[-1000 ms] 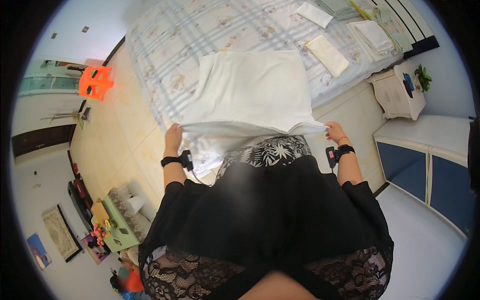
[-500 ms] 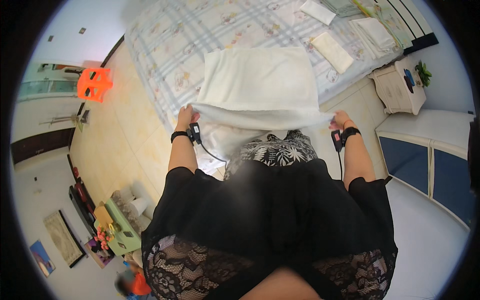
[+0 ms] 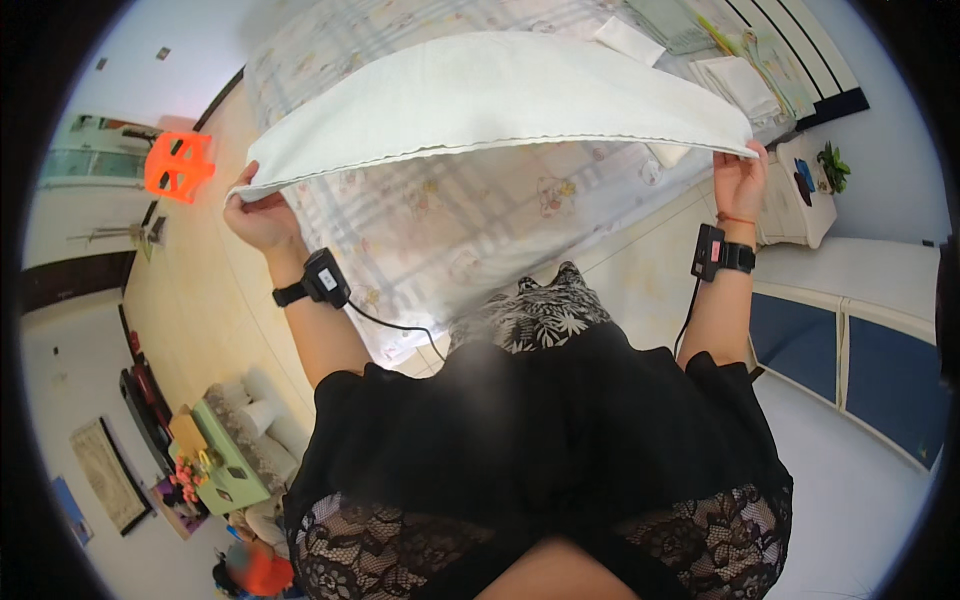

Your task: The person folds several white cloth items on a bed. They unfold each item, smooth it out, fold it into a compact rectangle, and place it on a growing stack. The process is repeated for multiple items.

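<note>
A white towel (image 3: 480, 95) stretches between my two hands above the bed (image 3: 480, 225), its near edge raised in a shallow arch. My left hand (image 3: 264, 218) pinches the towel's near left corner, thumb and fingers closed on it. At the near right corner, my right hand (image 3: 741, 180) grips the cloth the same way. The far part of the towel bulges over the patterned bedsheet. Behind its right end, a cream folded towel (image 3: 668, 154) is mostly hidden. Each wrist wears a black strapped device with a cable.
A small folded white towel (image 3: 632, 42) and a stack of white towels (image 3: 735, 85) lie at the bed's far right. Beside it stand a nightstand (image 3: 815, 215) and a blue-door cabinet (image 3: 795, 325). An orange stool (image 3: 180, 165) stands far left; a person (image 3: 265, 572) is at lower left.
Both hands have moved up and outward, the left one farther. The towel, earlier partly flat on the bed with its near edge lifted, is now raised and spread wider, covering the cream folded towel.
</note>
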Motion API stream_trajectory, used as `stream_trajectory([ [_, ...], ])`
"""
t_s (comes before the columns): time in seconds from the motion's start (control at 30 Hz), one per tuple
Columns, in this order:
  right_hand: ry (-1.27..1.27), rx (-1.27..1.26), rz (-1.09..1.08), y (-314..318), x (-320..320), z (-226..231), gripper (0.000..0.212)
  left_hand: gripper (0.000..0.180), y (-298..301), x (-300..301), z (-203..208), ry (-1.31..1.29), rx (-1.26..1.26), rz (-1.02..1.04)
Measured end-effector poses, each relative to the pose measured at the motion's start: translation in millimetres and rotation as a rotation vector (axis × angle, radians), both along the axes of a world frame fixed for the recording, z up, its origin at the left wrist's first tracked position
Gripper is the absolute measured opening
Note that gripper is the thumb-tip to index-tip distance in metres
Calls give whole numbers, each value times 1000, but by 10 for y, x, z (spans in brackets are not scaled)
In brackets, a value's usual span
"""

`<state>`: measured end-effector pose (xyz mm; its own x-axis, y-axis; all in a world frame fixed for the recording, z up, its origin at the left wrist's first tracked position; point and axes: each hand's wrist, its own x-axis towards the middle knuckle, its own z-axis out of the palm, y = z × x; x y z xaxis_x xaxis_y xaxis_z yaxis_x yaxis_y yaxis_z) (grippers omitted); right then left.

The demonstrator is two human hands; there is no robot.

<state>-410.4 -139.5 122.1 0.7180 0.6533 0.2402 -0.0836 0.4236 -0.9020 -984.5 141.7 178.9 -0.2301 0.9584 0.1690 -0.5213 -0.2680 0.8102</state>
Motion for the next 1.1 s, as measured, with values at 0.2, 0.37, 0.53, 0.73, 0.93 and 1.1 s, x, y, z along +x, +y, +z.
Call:
stream_trajectory([
  [0.2, 155, -293, -68, -427, -245, -96, 13, 23, -700, -661, -310, 325, 51, 8],
  [0.37, 48, -797, 135, -899, -166, -712, 18, 23, -1482, -936, -820, 529, -379, -88],
  [0.53, 26, -1147, 361, -1005, -280, -1497, 25, 19, -1825, -1093, -2022, 328, -764, -94],
  [0.73, 191, -1326, 354, -1005, -242, -2225, 34, 28, -1974, -936, -2398, 837, -1022, -165],
  [0.93, 182, -1406, 395, -654, 102, -2778, 27, 30, -1812, -1282, -2529, 1246, -1119, -257],
  [1.1, -581, -1217, 527, -343, 1035, -3353, 37, 30, -857, -985, -2790, 929, -977, -232],
])
